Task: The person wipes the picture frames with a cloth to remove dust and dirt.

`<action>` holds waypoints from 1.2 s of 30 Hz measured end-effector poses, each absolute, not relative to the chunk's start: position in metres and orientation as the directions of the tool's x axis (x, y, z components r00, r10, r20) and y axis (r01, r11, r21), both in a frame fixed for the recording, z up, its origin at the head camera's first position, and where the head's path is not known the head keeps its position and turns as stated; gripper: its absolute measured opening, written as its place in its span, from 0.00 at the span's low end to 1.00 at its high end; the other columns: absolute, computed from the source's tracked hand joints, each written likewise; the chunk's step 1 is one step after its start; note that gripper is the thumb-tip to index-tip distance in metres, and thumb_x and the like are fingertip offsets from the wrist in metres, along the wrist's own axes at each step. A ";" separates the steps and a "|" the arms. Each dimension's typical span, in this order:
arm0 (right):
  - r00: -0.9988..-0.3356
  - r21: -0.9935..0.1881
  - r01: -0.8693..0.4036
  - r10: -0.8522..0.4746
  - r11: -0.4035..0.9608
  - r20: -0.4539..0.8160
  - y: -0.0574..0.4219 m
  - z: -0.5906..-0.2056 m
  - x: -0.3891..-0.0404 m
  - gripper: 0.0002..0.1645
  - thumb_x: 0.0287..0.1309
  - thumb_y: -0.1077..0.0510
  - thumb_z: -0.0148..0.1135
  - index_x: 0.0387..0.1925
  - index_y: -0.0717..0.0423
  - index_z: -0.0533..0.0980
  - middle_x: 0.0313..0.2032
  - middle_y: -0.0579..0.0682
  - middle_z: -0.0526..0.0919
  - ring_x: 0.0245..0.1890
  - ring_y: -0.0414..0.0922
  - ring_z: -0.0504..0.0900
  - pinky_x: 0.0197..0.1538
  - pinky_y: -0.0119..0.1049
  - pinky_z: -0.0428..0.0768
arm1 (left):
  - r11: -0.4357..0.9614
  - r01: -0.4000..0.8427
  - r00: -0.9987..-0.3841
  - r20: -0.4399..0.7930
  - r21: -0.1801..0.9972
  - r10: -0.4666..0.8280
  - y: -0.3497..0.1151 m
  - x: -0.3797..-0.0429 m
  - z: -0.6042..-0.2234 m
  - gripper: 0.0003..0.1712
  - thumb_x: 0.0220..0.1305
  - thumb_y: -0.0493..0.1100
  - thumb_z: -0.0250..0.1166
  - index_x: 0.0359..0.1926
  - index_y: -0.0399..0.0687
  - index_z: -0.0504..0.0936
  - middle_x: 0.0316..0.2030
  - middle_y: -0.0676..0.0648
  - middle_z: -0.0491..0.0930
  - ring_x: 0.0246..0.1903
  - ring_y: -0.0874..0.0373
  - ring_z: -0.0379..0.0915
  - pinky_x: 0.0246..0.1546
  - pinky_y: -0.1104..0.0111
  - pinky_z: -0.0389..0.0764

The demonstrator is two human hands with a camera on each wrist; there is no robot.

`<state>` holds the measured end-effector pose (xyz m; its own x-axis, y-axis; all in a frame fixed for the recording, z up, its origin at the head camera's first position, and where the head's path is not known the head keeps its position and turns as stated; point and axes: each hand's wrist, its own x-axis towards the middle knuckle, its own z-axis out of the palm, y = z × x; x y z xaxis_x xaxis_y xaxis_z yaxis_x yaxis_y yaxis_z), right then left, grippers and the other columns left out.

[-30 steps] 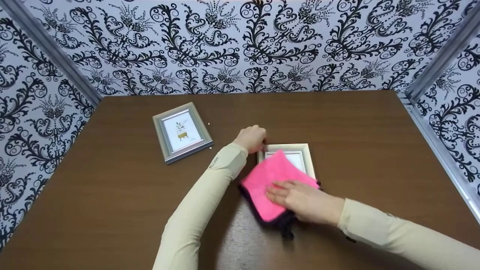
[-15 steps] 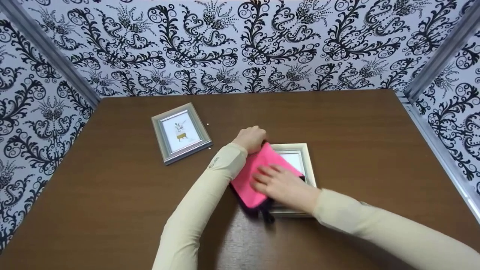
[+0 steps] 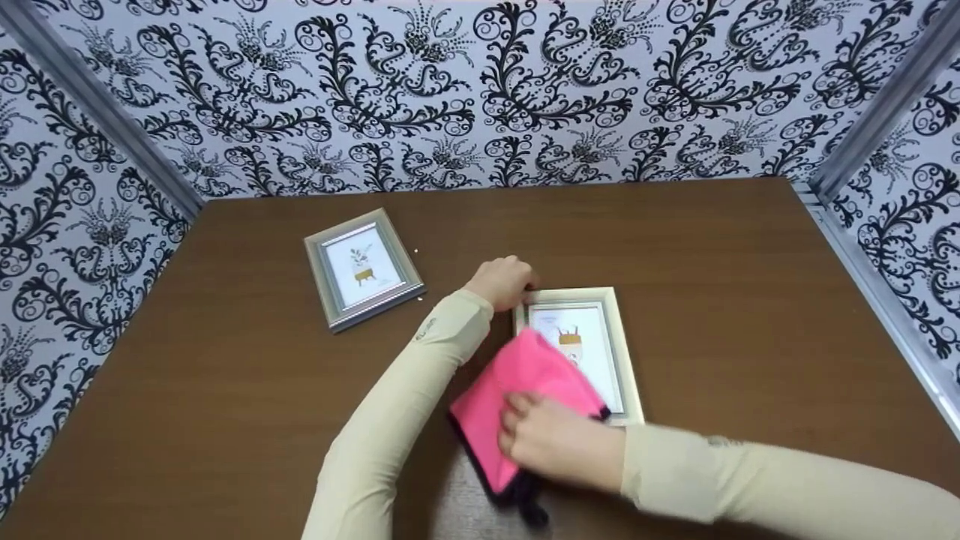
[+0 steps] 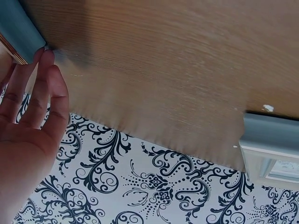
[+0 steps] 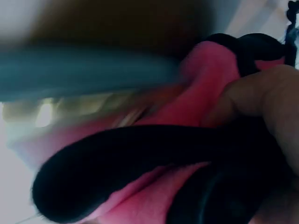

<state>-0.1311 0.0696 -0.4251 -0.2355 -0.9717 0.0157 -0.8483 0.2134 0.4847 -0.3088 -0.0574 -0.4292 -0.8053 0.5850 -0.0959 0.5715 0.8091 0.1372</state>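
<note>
In the head view a cream picture frame point(image 3: 625, 360) lies on the table, its print upside down to me. My left hand point(image 3: 501, 283) grips its far left corner; the left wrist view shows the fingers point(image 4: 39, 95) against the blue-grey looking frame edge point(image 4: 18, 30). A pink cloth point(image 3: 480, 409) with dark trim covers the near left part of the frame and spills onto the table. My right hand point(image 3: 559, 442) grips this cloth with curled fingers, slightly blurred. Close up in the right wrist view, the thumb point(image 5: 266, 100) presses into the bunched pink cloth point(image 5: 212, 70).
A second picture frame point(image 3: 319, 274) with a plant print lies face up at the back left. Small white specks point(image 3: 417, 250) lie beside it. Patterned walls point(image 3: 420, 97) enclose the brown table point(image 3: 712, 300) at the back and both sides.
The right hand with the cloth moved left and up over the frame, then back toward me, baring more of the print. The right fingers curled more. The left hand stayed at the corner.
</note>
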 end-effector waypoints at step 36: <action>-0.126 0.464 -0.870 -0.985 0.167 0.119 0.091 -0.427 -0.117 0.06 0.57 0.48 0.59 0.35 0.41 0.80 0.43 0.44 0.83 0.49 0.45 0.79 0.51 0.36 0.74 | 0.813 0.571 -0.811 -0.079 0.113 0.580 -0.055 -0.305 -0.429 0.08 0.60 0.36 0.65 0.38 0.49 0.88 0.40 0.46 0.84 0.42 0.49 0.78 0.40 0.54 0.79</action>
